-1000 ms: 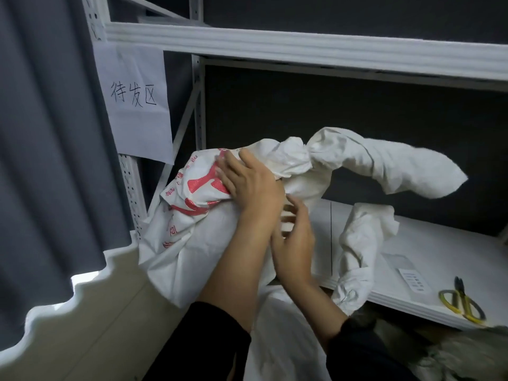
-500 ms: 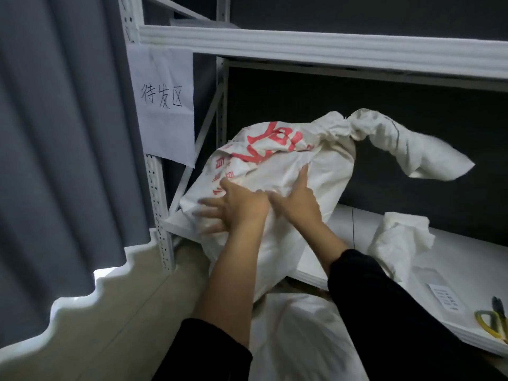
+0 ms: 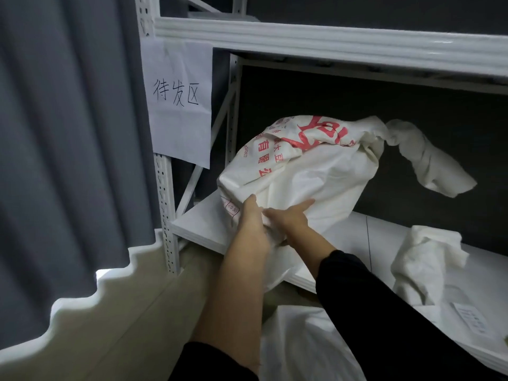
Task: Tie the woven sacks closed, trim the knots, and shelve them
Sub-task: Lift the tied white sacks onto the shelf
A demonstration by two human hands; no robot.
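Observation:
A white woven sack with red print rests on the left end of the white shelf board. Its neck is tied in a knot, and a loose tail hangs out to the right. Against the sack's lower front, my left hand lies with its fingers straight. My right hand presses beside it, one finger stretched out to the right. The sack's bottom edge overhangs the shelf's front.
Crumpled white sack fabric lies further right on the shelf, near a small printed label. More white sack fabric lies below. A handwritten paper sign hangs on the rack post. The upper beam runs overhead, and a grey curtain hangs at the left.
The sack has gone from in front of the rack up onto the shelf board. Both hands slid from its top to its lower front and pushed it in.

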